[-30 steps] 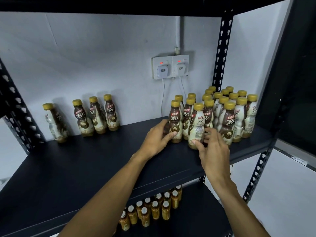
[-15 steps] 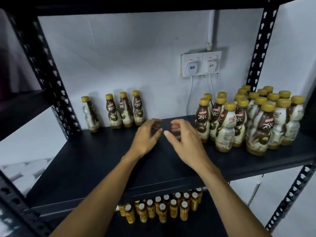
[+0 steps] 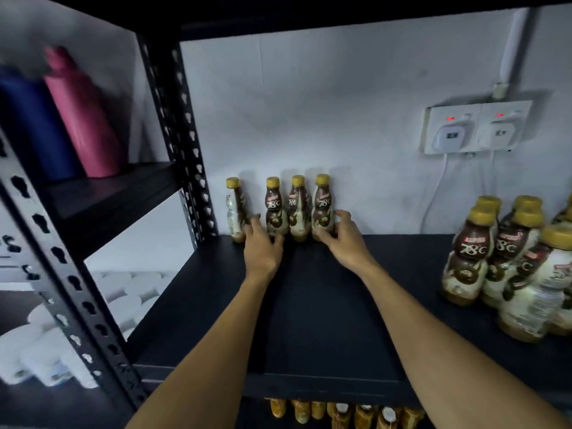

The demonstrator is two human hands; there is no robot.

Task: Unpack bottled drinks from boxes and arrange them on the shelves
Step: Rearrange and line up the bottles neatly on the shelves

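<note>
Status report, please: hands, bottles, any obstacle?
Left hand and right hand flank the three-bottle row at the back wall; grip unclear. Fourth bottle stands apart, left. Nothing in the way.

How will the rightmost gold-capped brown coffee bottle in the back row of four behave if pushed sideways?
That gold-capped brown coffee bottle, tall on a narrow base, would probably tip if pushed high. It looks full, so likely hefty. Its close neighbour may topple too.

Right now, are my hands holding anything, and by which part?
Right hand curls round the lower body of the back row's rightmost bottle; left hand touches the second bottle low down, grip unclear.
</note>
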